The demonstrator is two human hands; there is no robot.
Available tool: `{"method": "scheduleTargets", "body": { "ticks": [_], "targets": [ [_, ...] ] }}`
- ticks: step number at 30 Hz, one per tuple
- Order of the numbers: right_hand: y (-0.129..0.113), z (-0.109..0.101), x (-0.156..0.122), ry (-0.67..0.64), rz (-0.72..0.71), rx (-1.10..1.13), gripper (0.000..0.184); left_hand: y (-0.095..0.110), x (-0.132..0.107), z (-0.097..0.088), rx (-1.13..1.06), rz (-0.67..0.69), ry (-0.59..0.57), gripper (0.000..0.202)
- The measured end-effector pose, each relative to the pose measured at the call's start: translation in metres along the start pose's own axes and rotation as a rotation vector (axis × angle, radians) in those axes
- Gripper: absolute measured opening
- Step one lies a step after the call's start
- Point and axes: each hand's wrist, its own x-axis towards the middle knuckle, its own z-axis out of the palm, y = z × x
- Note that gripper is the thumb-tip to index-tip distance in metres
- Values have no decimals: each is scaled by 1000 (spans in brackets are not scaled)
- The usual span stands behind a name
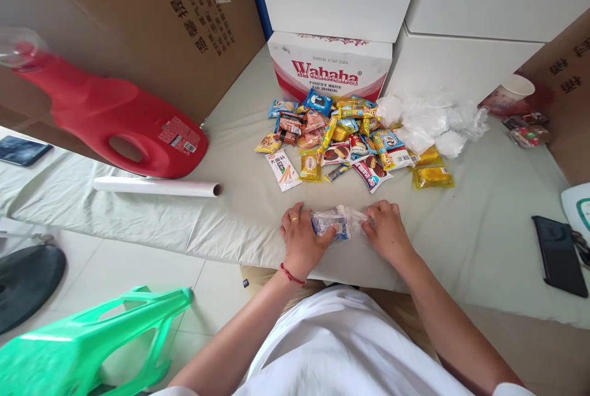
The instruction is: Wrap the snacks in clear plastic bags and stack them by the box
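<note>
A small blue-and-white packet lies at the table's front edge inside a clear plastic bag. My left hand is closed around the packet's left end, its thumb across the front. On the other side, my right hand pinches the loose end of the clear bag. Just beyond my hands lies a pile of wrapped snacks, with a white snack packet at its near left. Crumpled clear plastic bags sit to the right of the pile.
Behind the snacks stands a Wahaha carton. To the left are a red jug and a white roll. At right lie a black phone and a paper cup. A green stool stands on the floor.
</note>
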Motion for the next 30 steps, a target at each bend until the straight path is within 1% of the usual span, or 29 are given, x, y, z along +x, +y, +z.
{"method": "scheduleTargets", "body": {
  "ticks": [2,4,6,7,9,11,12,13,15,17,19,21,23,25,27,30],
  "targets": [
    [-12,-2,-9,5,-13,118,8,1,-3,3,3,10,1,50],
    [-25,-4,-17,-48,-36,273,10,7,-8,8,-29,18,11,50],
    [-35,-3,-22,-76,-43,434,13,15,-15,14,-65,85,56,44],
    [-37,-2,-24,-76,-34,518,14,19,-18,17,-70,155,97,37],
    [-37,3,-28,-73,14,704,17,26,-22,20,-51,342,185,23],
    [-31,9,-33,-91,74,911,22,30,-23,21,-38,515,224,21],
    [-28,12,-35,-95,104,1004,26,31,-24,21,-59,575,213,26],
    [-25,13,-38,-97,129,1081,31,31,-26,21,-104,627,177,33],
    [-21,14,-42,-101,158,1182,40,33,-32,20,-253,723,59,54],
    [-21,11,-44,-110,165,1225,46,34,-41,22,-421,798,-58,71],
    [-21,9,-44,-120,181,1261,47,34,-49,25,-577,797,-103,73],
    [-19,11,-42,-129,225,1316,47,31,-52,28,-694,729,-92,64],
    [-16,15,-39,-125,294,1366,47,26,-51,30,-755,695,-73,53],
    [-12,21,-36,-119,358,1378,46,19,-48,30,-773,696,-43,48],
    [-9,23,-35,-119,396,1396,45,11,-44,28,-775,687,18,45],
    [-1,15,-36,-95,409,1477,46,-6,-35,15,-686,611,112,39]
  ]
}}
